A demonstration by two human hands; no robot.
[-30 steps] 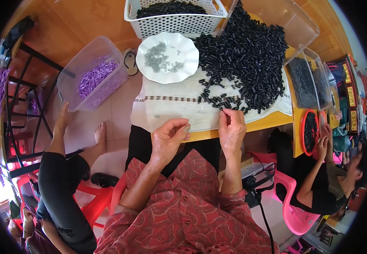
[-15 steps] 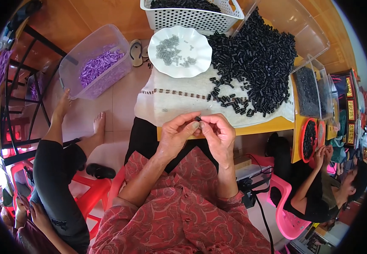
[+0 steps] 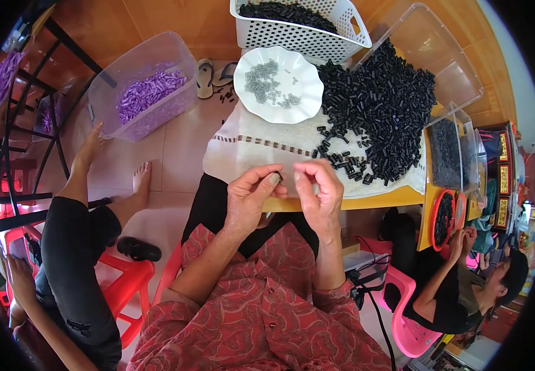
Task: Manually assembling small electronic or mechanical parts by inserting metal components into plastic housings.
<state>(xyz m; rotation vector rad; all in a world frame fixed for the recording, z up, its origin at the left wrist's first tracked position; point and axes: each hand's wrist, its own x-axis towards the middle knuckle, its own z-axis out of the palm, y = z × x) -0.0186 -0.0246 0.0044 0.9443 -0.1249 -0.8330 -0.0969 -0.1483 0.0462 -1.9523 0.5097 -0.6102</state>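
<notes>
My left hand [image 3: 249, 196] pinches a small black plastic piece [image 3: 278, 177] between thumb and fingertips, above the near edge of the table. Just to its right, apart from it, is my right hand [image 3: 319, 195], its thumb and forefinger drawn together. The right fingertips are blurred, so whatever they may hold is too small to see. Beyond both hands a large heap of short black plastic pieces [image 3: 385, 111] lies on a white cloth [image 3: 243, 157]. To the left of the heap a white scalloped plate [image 3: 307, 99] bears small clear pieces [image 3: 264, 80].
At the back stands a white perforated basket [image 3: 304, 38] of black pieces. A clear bin [image 3: 181, 102] with purple pieces is on the floor to the left. Clear boxes [image 3: 450, 151] line the table's right side. A person [image 3: 471, 278] works at a red tray [image 3: 435, 219]; another's legs [image 3: 76, 260] are at left.
My hands were together at one black piece. Now they have parted slightly, the piece staying in my left fingers, the right moving away. The view has shifted a little.
</notes>
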